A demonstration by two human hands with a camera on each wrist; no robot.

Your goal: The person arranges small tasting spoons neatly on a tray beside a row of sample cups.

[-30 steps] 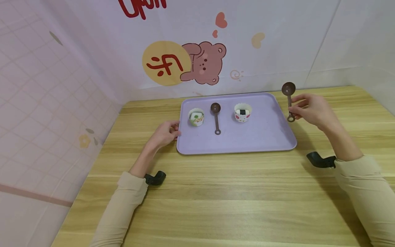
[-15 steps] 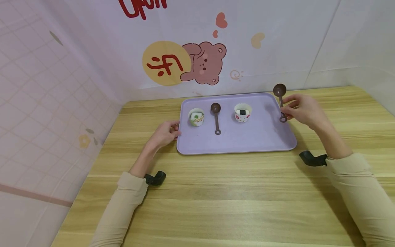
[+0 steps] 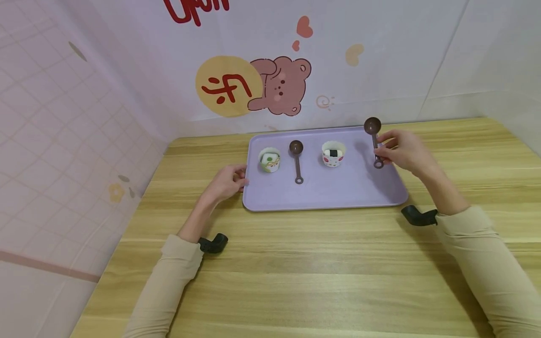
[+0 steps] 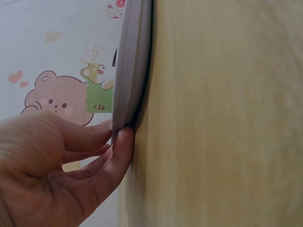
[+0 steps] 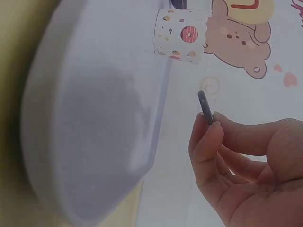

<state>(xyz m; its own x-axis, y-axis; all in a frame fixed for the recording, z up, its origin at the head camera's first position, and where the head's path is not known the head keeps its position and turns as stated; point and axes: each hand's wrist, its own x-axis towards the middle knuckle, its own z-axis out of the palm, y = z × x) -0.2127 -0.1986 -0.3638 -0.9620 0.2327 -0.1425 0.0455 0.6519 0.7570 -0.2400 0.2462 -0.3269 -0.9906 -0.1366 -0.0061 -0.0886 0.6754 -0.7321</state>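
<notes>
A brown measuring spoon (image 3: 372, 125) is pinched by its handle between the thumb and fingers of my right hand (image 3: 403, 149), above the right part of a lavender tray (image 3: 338, 191). The spoon's bowl points away from me. My left hand (image 3: 225, 182) pinches the tray's left rim, thumb above and a finger below, as the left wrist view shows. On the tray lie a second brown measuring spoon (image 3: 296, 148), a green-patterned paper cup (image 3: 270, 166) with a white-and-green piece inside, and a dotted paper cup (image 3: 332, 162) holding a white piece with a black band.
The tray rests on a wood-grain table (image 3: 304, 263) near its back edge. Behind stands a white wall covering (image 3: 380, 28) with a printed bear. A tiled-pattern wall (image 3: 55, 141) rises on the left. Each wrist carries a black mount, such as the right mount (image 3: 418, 216).
My right hand has moved left with the measuring spoon, from beside the tray's right edge to over the tray. My left hand stays at the left rim.
</notes>
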